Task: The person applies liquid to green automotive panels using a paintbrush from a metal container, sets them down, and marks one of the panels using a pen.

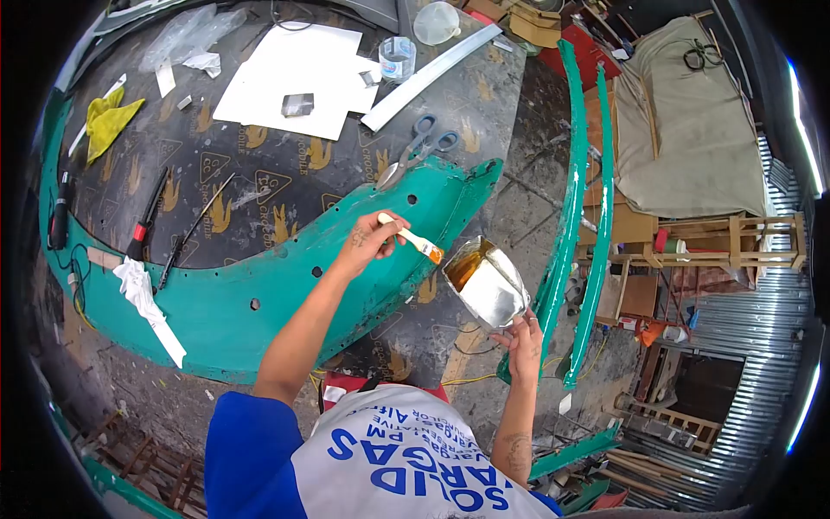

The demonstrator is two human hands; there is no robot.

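Nearest to the camera, a blue and white printed shirt (380, 458) is filling the lower middle of the view. In front of it, a brush (413, 241) is pointing to the right, with its orange-wet bristles hanging over the right part of a green curved panel (303, 298). The left hand (370, 240) is pinching its pale handle between thumb and fingers. Just to the right of the bristles, and apart from them, a shiny container (491, 290) is leaning with its open side toward the brush, and amber liquid is showing inside. The right hand (522, 342) is gripping its near end, the fingers closing on the edge.

The panel is lying across the near and left side of the dark tabletop (186, 151). On its left part, a crumpled white cloth (143, 294) is resting near a red and black tool (145, 216). Scissors (419, 151) are touching the panel's far edge. Farther away, white sheets (285, 73) are lying beside a clear cup (397, 59), and a yellow cloth (111, 123) is sitting at far left. On the right, beyond the tabletop, two long green strips (575, 164) are extending side by side.
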